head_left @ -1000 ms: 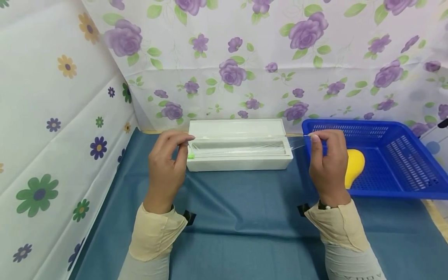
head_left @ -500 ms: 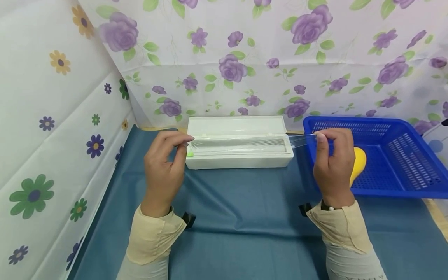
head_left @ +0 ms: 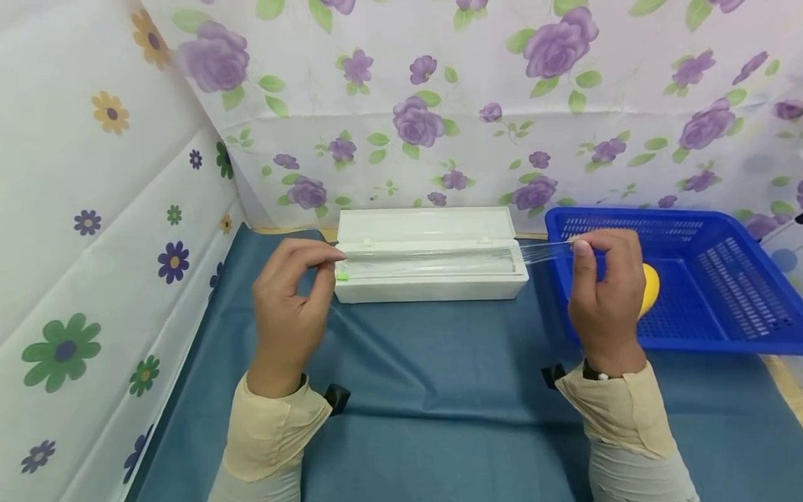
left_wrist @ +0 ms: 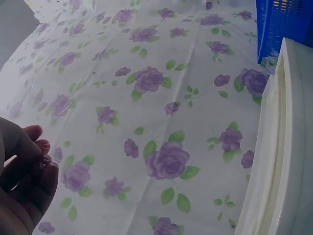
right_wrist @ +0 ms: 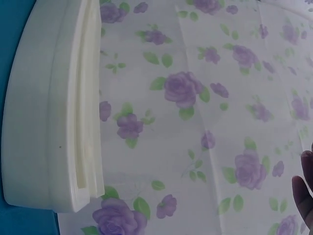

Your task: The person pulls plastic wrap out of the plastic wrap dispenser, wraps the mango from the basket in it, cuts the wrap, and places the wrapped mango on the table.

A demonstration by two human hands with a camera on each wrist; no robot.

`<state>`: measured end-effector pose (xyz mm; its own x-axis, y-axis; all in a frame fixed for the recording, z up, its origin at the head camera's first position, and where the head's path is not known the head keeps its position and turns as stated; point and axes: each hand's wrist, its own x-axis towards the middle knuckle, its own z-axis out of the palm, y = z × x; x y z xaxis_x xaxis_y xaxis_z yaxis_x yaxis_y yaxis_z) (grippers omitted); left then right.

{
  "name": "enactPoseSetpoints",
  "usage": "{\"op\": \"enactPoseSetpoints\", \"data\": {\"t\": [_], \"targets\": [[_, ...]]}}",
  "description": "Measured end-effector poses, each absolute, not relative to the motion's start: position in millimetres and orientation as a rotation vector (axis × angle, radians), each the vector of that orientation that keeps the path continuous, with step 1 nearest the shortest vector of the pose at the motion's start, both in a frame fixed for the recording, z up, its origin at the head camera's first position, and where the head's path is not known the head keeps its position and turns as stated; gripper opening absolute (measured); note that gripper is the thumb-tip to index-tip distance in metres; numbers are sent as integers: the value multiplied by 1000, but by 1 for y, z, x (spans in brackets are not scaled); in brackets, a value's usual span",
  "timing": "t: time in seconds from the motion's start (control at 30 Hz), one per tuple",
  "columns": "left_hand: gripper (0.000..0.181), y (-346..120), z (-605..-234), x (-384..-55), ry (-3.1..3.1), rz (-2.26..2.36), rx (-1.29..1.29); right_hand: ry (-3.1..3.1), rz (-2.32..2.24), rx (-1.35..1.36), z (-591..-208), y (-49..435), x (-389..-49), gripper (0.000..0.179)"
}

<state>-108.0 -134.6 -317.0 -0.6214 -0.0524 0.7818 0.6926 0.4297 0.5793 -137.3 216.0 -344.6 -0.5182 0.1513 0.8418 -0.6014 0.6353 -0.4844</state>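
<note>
A thin sheet of clear cling film (head_left: 433, 256) stretches across the top of a white cling film dispenser box (head_left: 433, 291), whose lid (head_left: 426, 224) stands raised at the back. My left hand (head_left: 288, 314) pinches the film's left end between thumb and fingertips, just beside the box's left end. Out past the box's right end, my right hand (head_left: 605, 300) pinches the other end, over the basket's near-left side. A green tab (head_left: 341, 277) shows on the box's front left. In the left wrist view the pinching fingertips (left_wrist: 46, 164) appear at lower left.
A blue plastic basket (head_left: 709, 346) stands to the right, with a yellow rounded object (head_left: 650, 289) in it, partly hidden by the right hand. A dark blue cloth (head_left: 426, 460) covers the table. Flowered sheets (head_left: 376, 77) hang behind and along the left.
My right hand has moved rightward, and the left hand slightly left and down. The film between them now spans wider and looks more gathered. The box has stayed in place.
</note>
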Motion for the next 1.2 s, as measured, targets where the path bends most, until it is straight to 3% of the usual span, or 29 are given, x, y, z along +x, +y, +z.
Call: {"op": "enactPoseSetpoints", "data": {"t": [0.8, 1.0, 1.2], "targets": [[28, -165, -336, -67, -2277, -1155, -879, -2073, 893, 633, -356, 240, -91, 50], [34, -173, -350, -55, -2454, -1146, -905, -2169, 899, 686, -366, 247, -73, 44], [37, -180, -368, -48, -2501, -1152, -947, -2341, 887, 663, -373, 252, -55, 13]]}}
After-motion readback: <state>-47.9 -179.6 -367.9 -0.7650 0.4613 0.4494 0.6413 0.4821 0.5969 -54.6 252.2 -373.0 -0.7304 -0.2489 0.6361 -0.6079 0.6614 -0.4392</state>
